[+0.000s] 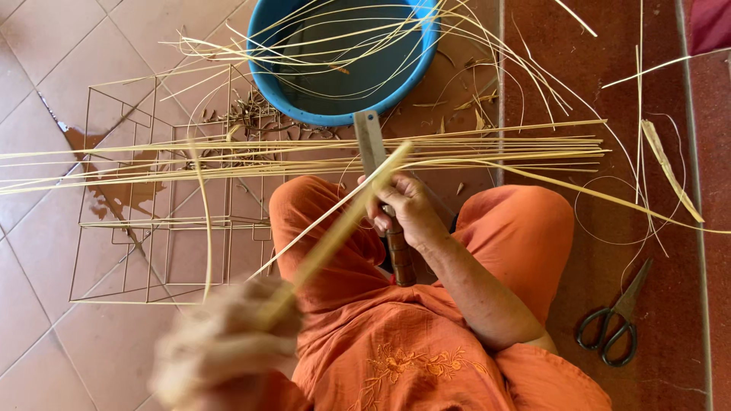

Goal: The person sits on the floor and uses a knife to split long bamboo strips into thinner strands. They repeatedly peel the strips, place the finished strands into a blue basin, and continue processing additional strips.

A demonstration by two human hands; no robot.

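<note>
The right hand [403, 209] is closed tight around the wooden handle of a knife [381, 183], and its flat grey blade points away from the body, up toward the blue tub [346, 65]. A long bamboo strip [343, 224] lies across the blade, right by the thumb. The left hand [228, 342] is near the camera and very blurry, but it looks closed around the low end of the same strip. The strip runs over the lap in the orange clothes, between the two hands. To do this well, I think the knife should stay still and steady while the strip slides along the edge, so the peel comes off thin and even. The fingers should keep behind the sharp side. More thin strips [304, 156] lie in a bunch on the tiled floor [46, 251], over a wire frame [160, 221]. Black scissors [617, 323] rest well off to the right, and a wet patch [114, 186] marks the floor
</note>
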